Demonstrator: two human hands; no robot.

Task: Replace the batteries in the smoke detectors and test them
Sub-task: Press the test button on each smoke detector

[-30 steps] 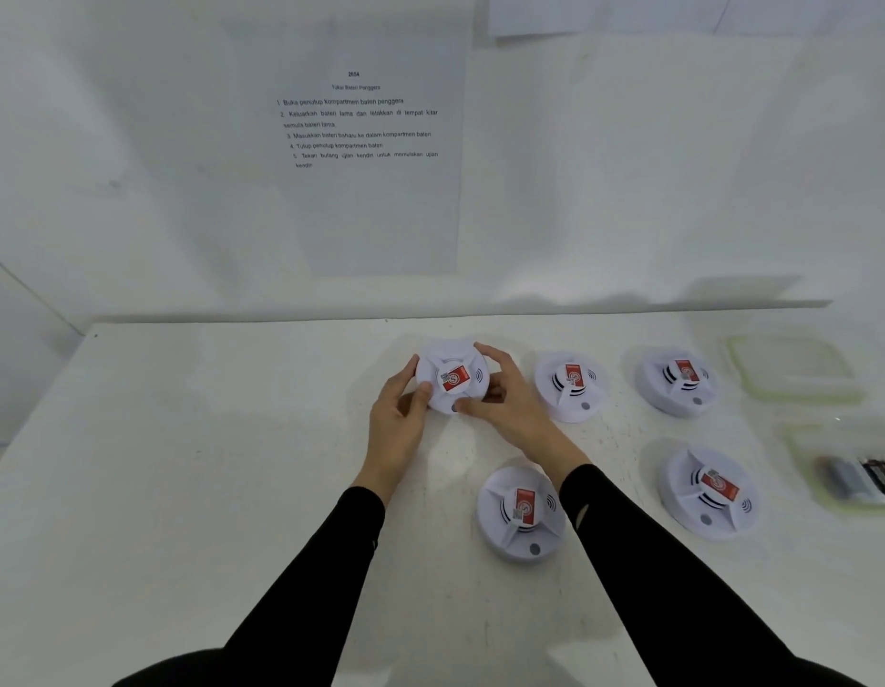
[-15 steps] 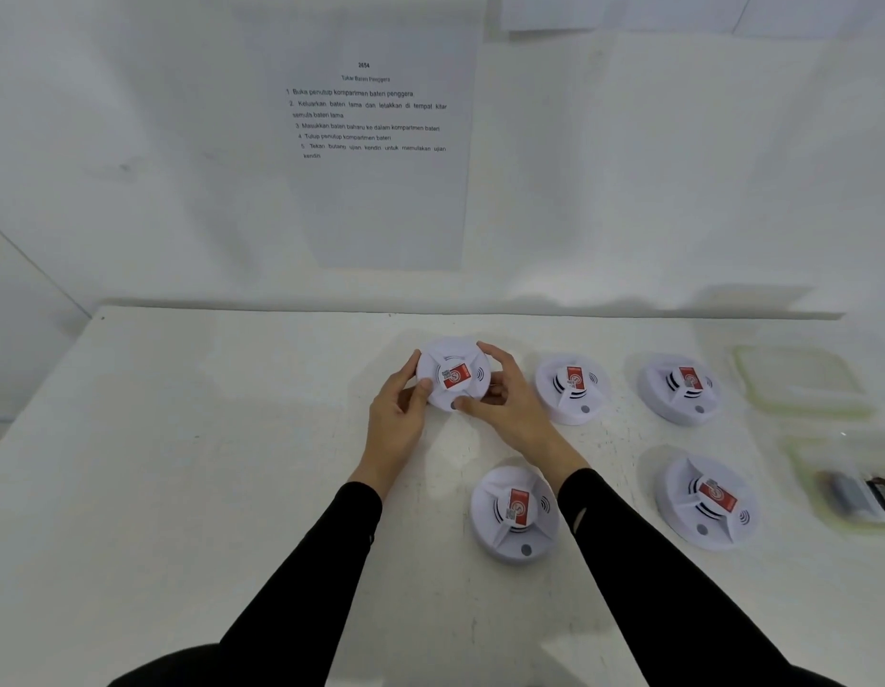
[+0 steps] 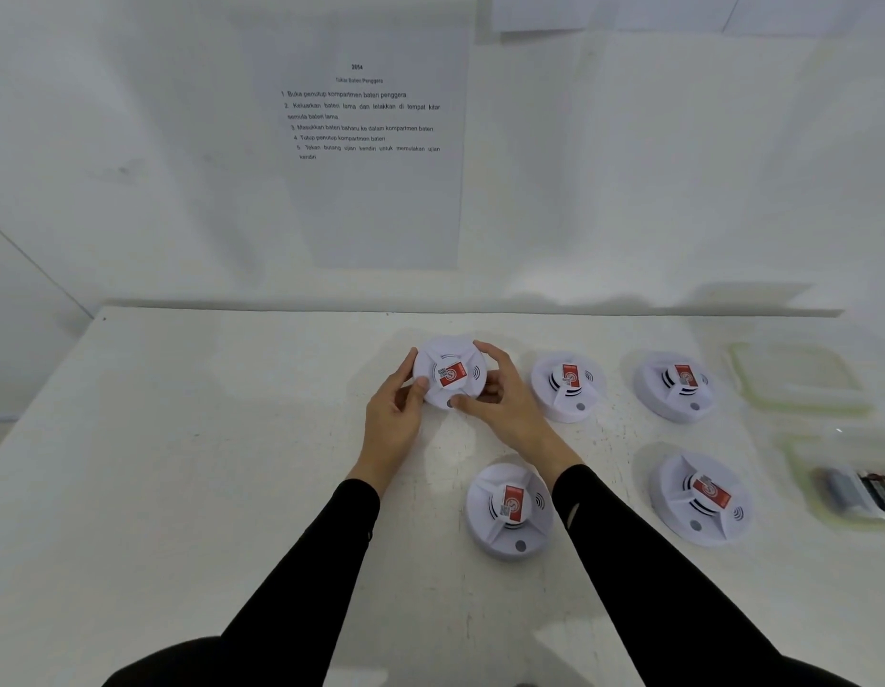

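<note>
I hold a round white smoke detector (image 3: 449,371) with a red label, tilted face toward me, just above the white table (image 3: 207,463). My left hand (image 3: 393,419) grips its left rim and my right hand (image 3: 502,404) grips its right and lower rim, thumb near its small grey button. Several more white detectors lie face up: one near my right forearm (image 3: 509,509), one right of the held one (image 3: 568,386), one further right (image 3: 676,386), one at the front right (image 3: 700,498).
An empty clear plastic container (image 3: 797,379) sits at the far right. Closer to me, a second clear container (image 3: 856,488) holds dark batteries. A printed instruction sheet (image 3: 366,121) hangs on the white wall behind the table.
The held detector has turned in my hands; its red label now sits at a different angle and the grey button shows at the lower rim. Both hands keep their grip.
</note>
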